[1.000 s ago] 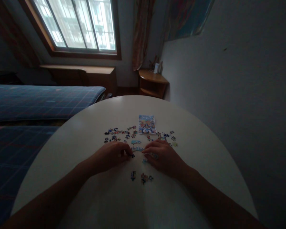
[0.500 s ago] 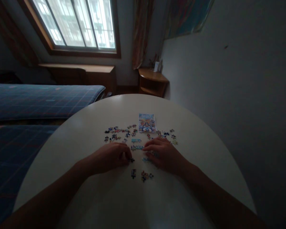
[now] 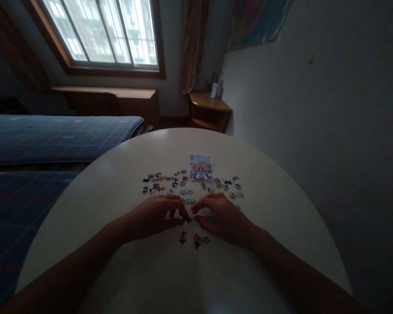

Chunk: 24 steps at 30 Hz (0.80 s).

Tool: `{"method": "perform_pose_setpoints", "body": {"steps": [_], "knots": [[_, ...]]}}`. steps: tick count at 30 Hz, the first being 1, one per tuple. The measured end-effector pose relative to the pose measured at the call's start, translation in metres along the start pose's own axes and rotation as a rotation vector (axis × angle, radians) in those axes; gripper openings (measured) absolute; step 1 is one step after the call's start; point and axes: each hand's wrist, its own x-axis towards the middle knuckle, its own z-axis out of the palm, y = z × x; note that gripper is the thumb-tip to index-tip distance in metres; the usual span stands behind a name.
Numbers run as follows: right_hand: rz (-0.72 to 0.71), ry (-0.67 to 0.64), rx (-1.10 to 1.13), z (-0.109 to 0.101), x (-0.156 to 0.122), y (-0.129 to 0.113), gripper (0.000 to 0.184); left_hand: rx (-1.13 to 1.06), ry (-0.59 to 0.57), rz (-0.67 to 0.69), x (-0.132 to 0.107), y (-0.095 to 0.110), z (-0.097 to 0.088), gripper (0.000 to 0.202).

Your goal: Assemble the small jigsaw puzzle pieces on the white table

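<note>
On a round white table (image 3: 124, 165) lie several small jigsaw pieces. My left hand (image 3: 153, 216) and my right hand (image 3: 221, 216) meet at the middle, fingertips pinched around a small dark puzzle piece (image 3: 187, 220) between them. Two loose clusters of pieces, one (image 3: 182, 237) and another (image 3: 200, 240), sit just in front of my hands. A short joined blue strip (image 3: 186, 192) lies beyond my fingers. A colourful picture card (image 3: 201, 167) rests farther back, with scattered pieces to its left (image 3: 157, 183) and right (image 3: 229, 185).
A bed with a blue checked cover (image 3: 52, 135) runs along the left. A wooden corner shelf (image 3: 209, 109) and a window bench (image 3: 108, 98) stand behind the table. A plain wall (image 3: 314, 109) rises close on the right.
My hands have drawn together. The left hand carried its dark piece rightward and the right hand's fingers came in to meet it.
</note>
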Motion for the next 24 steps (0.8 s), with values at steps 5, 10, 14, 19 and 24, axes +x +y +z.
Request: {"method": "perform_pose_setpoints", "body": {"steps": [5, 10, 14, 19, 24], "knots": [[0.045, 0.002, 0.106, 0.002, 0.000, -0.005, 0.016, -0.019, 0.026, 0.053, -0.001, -0.003, 0.002, 0.013], [0.089, -0.022, 0.230, 0.003, 0.000, -0.003, 0.016, -0.041, 0.031, 0.082, -0.001, 0.000, 0.002, 0.012], [0.098, -0.073, 0.278, 0.001, -0.001, -0.005, 0.023, -0.021, 0.017, 0.058, -0.002, 0.002, -0.001, 0.010], [0.086, -0.122, 0.202, -0.007, 0.000, -0.010, 0.039, 0.079, -0.089, -0.088, -0.007, 0.007, -0.005, 0.025], [0.206, -0.101, 0.167, -0.010, 0.001, -0.018, 0.032, 0.161, -0.166, -0.160, -0.006, 0.026, -0.003, 0.028]]}}
